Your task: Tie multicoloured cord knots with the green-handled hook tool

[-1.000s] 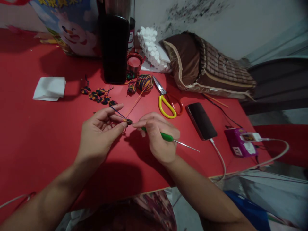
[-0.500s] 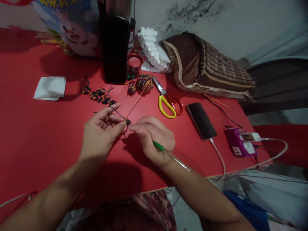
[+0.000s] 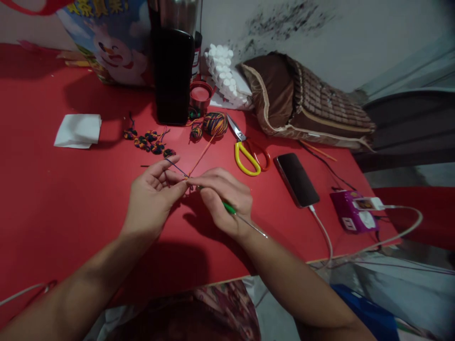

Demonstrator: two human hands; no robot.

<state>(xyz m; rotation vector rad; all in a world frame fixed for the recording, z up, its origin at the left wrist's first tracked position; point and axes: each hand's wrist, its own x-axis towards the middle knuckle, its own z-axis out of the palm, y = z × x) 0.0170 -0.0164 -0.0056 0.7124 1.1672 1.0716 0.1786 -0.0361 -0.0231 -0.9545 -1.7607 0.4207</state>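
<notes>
My left hand (image 3: 152, 199) pinches a small piece of crochet work (image 3: 189, 182) between thumb and finger, with a dark strand of yarn looped over its raised index finger. A crochet hook with a green grip (image 3: 228, 207) sits in my right hand (image 3: 225, 199), its steel shaft sticking out back past the wrist. The front end of the hook is at the crochet work, mostly covered by my fingers. An orange strand (image 3: 203, 157) runs from the work up to a multicoloured yarn ball (image 3: 215, 124). Several small crocheted pieces (image 3: 149, 142) lie beyond my left hand.
Scissors (image 3: 245, 154) with yellow and red handles lie right of the yarn. A phone (image 3: 297, 180) is cabled near a purple box (image 3: 355, 210). Behind stand a black phone-like slab (image 3: 173, 78), a printed bag (image 3: 113, 52) and a brown quilted cushion (image 3: 305, 99). Folded white paper (image 3: 78, 130) lies left.
My right hand has moved slightly left and closer to my left fingers, its index finger now over the crochet work. The hook has shifted with it. The view has moved a little.
</notes>
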